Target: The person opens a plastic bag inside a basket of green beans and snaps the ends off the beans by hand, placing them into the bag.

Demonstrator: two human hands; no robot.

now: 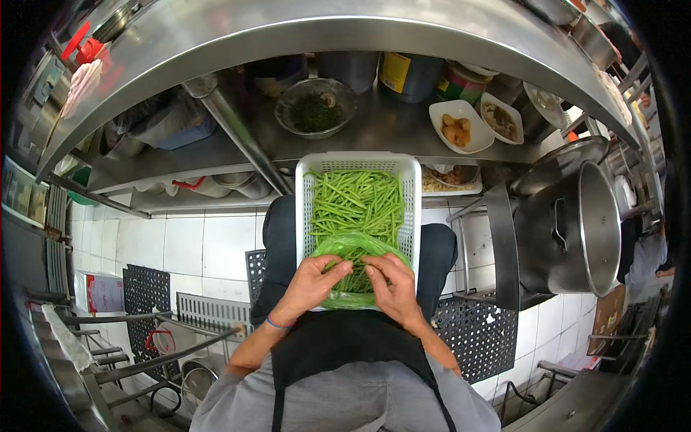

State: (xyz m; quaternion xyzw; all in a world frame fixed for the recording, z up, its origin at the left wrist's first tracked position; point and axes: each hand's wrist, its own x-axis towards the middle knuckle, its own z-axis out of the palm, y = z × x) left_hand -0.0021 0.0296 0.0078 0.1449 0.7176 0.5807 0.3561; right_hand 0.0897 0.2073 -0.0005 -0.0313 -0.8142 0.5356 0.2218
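A white plastic basket [305, 216] rests between the person's knees, with many cut green beans [356, 205] in its far part. In its near part lies an open green plastic bag [342, 243] with more beans inside. My left hand [317, 283] is over the bag's left side, thumb and fingertips pinched together. My right hand [389, 284] is over the bag's right side, its fingers curled in a pinch too. The two hands face each other, slightly apart. What the fingertips hold is too small to make out.
Beyond the basket, a steel shelf [237, 137] carries a bowl of dark greens [314, 108] and two white dishes [461, 126]. A steel counter [324, 39] runs above it. At the right stands a large steel pot [568, 230]. Black perforated mats [475, 335] lie on the tiled floor.
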